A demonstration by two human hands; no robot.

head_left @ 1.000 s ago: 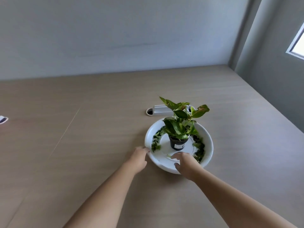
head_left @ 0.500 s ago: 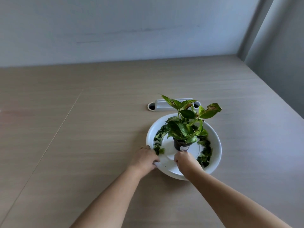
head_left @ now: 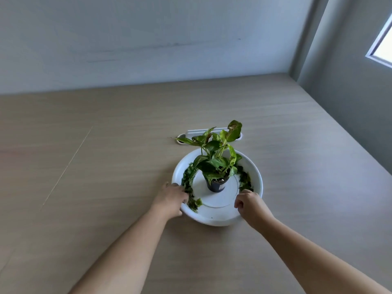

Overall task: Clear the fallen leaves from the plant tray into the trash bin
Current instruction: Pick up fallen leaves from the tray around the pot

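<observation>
Fallen leaves [head_left: 188, 187] lie in dark green arcs along the left and right inner edges of the white plant tray [head_left: 216, 217], which sits on the bench [head_left: 106, 166] toward its far right corner. A small potted plant [head_left: 216, 166] stands upright at the tray's centre. The left hand [head_left: 170, 198] grips the tray's left rim, fingers among the leaves. The right hand [head_left: 250, 203] is clenched over the right rim; whether it grasps leaves I cannot tell.

Two bare forearms are seen, no sleeves in frame. Nothing is worn on the left hand [head_left: 171, 197] or the right hand [head_left: 250, 205]: no gloves, rings, watch or wristband. No markings are visible.
</observation>
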